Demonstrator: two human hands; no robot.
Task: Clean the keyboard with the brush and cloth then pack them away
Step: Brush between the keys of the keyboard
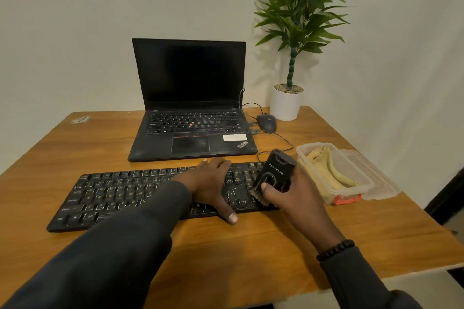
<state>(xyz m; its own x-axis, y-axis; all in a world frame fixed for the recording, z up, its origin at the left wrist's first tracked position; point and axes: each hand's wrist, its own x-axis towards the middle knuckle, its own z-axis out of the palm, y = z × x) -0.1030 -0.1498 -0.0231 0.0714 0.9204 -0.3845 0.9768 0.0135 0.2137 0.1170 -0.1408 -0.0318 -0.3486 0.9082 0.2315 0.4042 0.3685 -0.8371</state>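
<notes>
A black keyboard (120,193) lies across the wooden table in front of me. My left hand (213,183) rests flat on its right half, fingers spread and straight. My right hand (288,195) grips a black brush (275,173) with a printed logo. The brush's bristles touch the keys at the keyboard's right end. A yellow cloth (326,168) lies inside a clear plastic container (361,187) just right of the keyboard.
An open black laptop (190,108) with a dark screen stands behind the keyboard. A wired black mouse (267,123) and a white potted plant (286,105) are at the back right. The container's clear lid (384,183) lies beside it near the table's right edge.
</notes>
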